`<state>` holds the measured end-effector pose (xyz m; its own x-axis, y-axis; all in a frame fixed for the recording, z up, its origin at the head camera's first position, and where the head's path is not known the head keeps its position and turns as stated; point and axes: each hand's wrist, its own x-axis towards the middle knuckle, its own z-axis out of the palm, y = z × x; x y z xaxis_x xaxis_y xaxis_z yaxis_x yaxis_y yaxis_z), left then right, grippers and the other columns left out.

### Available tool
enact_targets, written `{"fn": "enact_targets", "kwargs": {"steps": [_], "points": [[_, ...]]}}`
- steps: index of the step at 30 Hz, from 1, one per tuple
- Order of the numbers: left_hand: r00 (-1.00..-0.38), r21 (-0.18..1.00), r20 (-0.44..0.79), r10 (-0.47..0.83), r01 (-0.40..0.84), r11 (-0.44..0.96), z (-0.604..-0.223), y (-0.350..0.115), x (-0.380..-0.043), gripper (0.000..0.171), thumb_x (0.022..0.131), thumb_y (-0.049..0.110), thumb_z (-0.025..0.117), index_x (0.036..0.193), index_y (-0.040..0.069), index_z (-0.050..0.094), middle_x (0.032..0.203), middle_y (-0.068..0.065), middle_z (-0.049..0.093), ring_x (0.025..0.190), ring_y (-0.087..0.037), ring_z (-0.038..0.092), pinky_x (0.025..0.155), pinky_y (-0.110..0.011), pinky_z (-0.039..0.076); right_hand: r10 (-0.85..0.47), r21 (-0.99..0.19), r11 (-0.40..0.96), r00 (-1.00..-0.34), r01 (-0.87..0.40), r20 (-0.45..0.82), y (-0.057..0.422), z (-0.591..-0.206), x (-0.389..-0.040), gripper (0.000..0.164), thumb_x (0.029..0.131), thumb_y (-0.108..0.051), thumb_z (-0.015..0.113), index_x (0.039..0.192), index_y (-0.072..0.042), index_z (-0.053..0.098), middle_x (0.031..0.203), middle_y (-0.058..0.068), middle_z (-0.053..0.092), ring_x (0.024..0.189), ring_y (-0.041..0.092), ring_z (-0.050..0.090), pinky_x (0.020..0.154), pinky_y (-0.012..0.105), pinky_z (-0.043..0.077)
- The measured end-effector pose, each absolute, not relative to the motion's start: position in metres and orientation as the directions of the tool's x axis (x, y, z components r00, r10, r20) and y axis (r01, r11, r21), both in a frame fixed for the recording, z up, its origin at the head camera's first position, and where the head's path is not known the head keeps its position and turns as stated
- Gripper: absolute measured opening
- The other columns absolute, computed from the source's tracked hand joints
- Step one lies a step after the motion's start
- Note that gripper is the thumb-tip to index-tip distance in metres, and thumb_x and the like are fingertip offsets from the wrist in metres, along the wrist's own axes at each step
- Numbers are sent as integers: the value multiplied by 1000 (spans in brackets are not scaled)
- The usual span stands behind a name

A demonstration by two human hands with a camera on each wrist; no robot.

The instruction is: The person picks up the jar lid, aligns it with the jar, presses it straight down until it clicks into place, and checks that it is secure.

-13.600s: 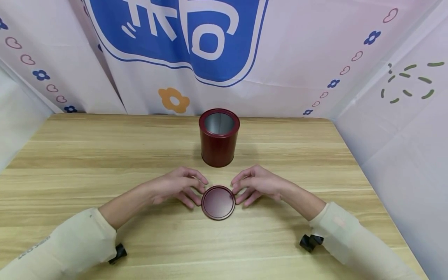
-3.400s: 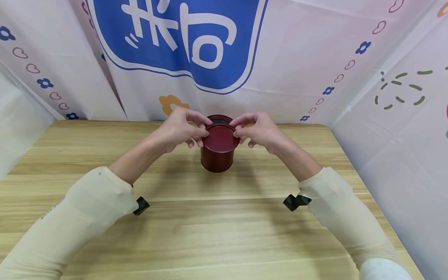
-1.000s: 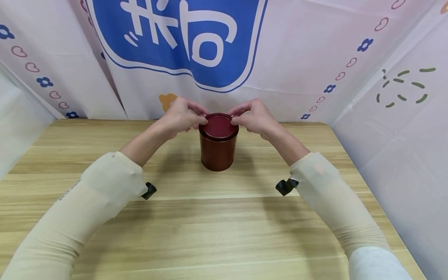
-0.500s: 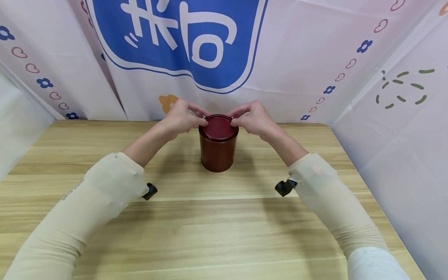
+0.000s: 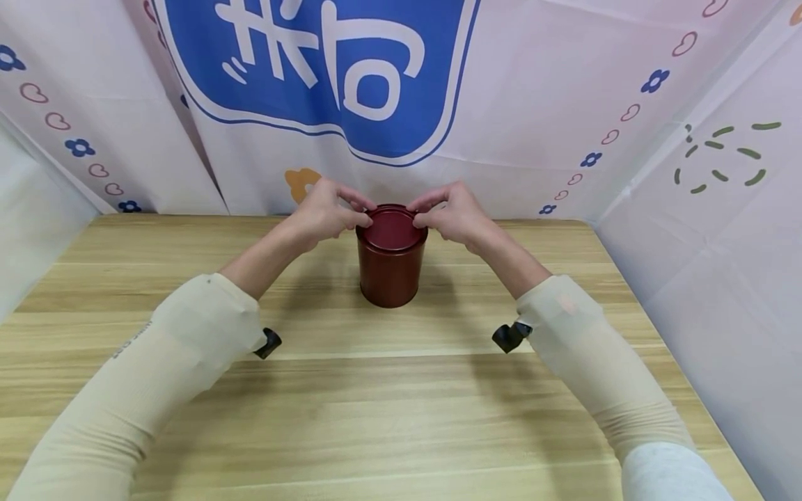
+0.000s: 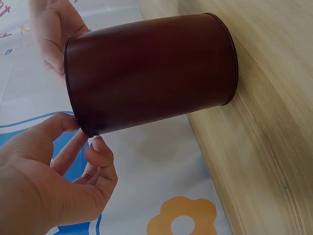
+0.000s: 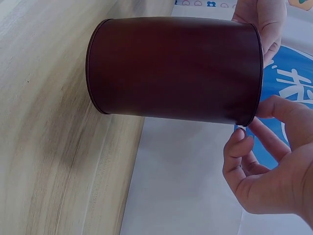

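A dark red tin can (image 5: 388, 278) stands upright near the back of the table, with its round red lid (image 5: 393, 231) lying over the mouth. Whether the lid is seated all the way cannot be told. On the left, my left hand (image 5: 328, 212) pinches the lid's edge at the rim, thumb on top. My right hand (image 5: 452, 214) mirrors it on the opposite side. In the left wrist view the can (image 6: 151, 73) appears sideways, the left hand's (image 6: 54, 171) fingers curled at its rim. The right wrist view shows the right hand (image 7: 279, 166) likewise; the lid's top is hidden there.
The wooden table (image 5: 376, 417) extends in front of the can. Close behind the can hangs a white cloth (image 5: 514, 139) with a blue printed emblem, and another white cloth sheet (image 5: 720, 229) borders the table's right side.
Earlier the lid lay on the table between both hands, then was held tilted over the open can. Now it lies on the mouth. Over the last second the hands have barely moved.
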<state>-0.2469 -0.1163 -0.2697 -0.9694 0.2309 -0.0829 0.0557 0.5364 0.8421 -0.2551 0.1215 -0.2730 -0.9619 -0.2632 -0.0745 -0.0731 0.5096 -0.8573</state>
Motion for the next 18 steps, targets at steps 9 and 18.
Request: {"fn": "enact_targets", "kwargs": {"steps": [9,18], "points": [[-968,843,-96,230,44,537,-270,-116,-247,24,94,9,72,118,4,77,115,-13,60,83,-22,53,55,-25,40,-265,-870,488,-962,-71,-71,122,-275,-255,22,92,-5,70,112,-7,80,102,7,70,68,13,51,50,22,37],[-967,856,-102,232,34,516,-273,-117,-247,26,94,7,72,119,3,76,112,-12,58,77,-18,52,52,-22,38,-270,-878,472,-961,-83,-55,123,-278,-256,22,91,-4,70,111,-7,80,99,6,70,67,15,51,48,22,36]]}}
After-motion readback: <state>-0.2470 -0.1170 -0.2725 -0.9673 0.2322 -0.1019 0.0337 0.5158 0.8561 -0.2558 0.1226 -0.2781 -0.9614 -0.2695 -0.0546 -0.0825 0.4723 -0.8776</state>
